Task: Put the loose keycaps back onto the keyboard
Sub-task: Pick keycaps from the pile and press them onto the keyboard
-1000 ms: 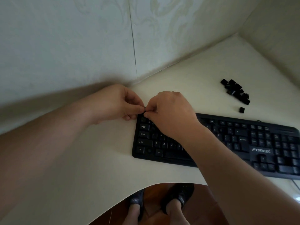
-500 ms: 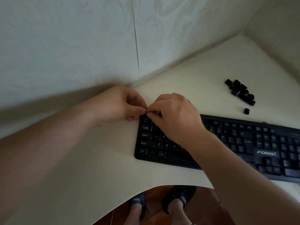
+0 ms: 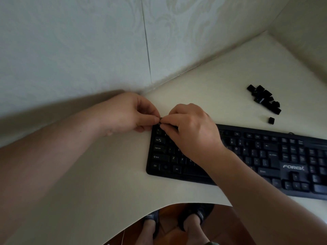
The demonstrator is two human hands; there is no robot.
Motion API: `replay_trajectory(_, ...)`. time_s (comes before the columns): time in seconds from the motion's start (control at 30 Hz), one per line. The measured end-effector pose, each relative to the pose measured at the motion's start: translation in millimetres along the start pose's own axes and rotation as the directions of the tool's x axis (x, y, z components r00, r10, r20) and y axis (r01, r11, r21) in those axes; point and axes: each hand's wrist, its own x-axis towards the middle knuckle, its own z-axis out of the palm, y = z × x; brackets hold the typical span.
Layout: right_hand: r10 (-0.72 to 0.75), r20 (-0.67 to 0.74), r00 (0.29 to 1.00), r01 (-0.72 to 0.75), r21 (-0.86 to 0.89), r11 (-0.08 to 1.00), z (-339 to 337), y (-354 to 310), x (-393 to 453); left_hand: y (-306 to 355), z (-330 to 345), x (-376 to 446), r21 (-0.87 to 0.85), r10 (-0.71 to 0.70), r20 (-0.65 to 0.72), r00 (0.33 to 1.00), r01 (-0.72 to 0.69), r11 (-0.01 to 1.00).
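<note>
1. left hand (image 3: 131, 113) sits left of centre in the frame, fingers curled, thumb and forefinger pinched on a small dark keycap (image 3: 160, 119) at the keyboard's upper left corner.
2. right hand (image 3: 192, 131) meets it from the right, fingertips pinching the same keycap; the rest of this hand lies over the left key rows and hides them.
3. judgement: both hands hold the one cap so that it can be turned and lined up over its socket at the corner; the cap is too small and too covered to tell which key it is, or whether it is seated yet.
4. keyboard (image 3: 256, 156) lies across the centre right of the frame on the pale table (image 3: 106, 183), long edge toward the person, presumably so the legends read upright during fitting.
5. pile (image 3: 263, 99) of loose keycaps lies in the upper right, behind the keyboard and apart from it; one single cap (image 3: 271, 120) lies just below the pile, near the keyboard's far edge.
6. judgement: the pile is kept off the keyboard yet within the right hand's reach; with it this full, much of the task remains.
7. risk, as judged: a tilted cap pressed down may jam or spring away.
</note>
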Motion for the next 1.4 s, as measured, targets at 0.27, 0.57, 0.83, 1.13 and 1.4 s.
replay_trajectory(0.27,0.175,0.138,0.975,-0.192,0.12,0.974,-5.8,-6.5,10.4,-0.8,3.2,0.4,0.141,0.083,-0.035,0.996,-0.077,0.987)
replay_trajectory(0.57,0.248,0.132,0.96,-0.262,0.101,0.96,-38.9,-1.2,8.2,41.2,10.2,12.1,0.459,0.086,0.019,0.996,-0.085,0.884)
replay_trajectory(0.83,0.719,-0.13,0.683,-0.729,-0.19,0.658,-138.4,102.3,-59.2,129.9,104.3,48.4,0.396,0.431,0.103,0.896,-0.435,0.809)
replay_trajectory(1.13,0.758,-0.026,0.652,-0.744,-0.218,0.632,-141.1,119.0,-66.4,141.3,143.4,69.7,0.372,0.415,0.116,0.902,-0.427,0.824)
replay_trajectory(1.4,0.774,0.055,0.631,-0.703,0.463,0.54,-149.1,112.8,-68.2,143.5,147.1,63.4,0.256,0.525,0.118,0.843,-0.537,0.804)
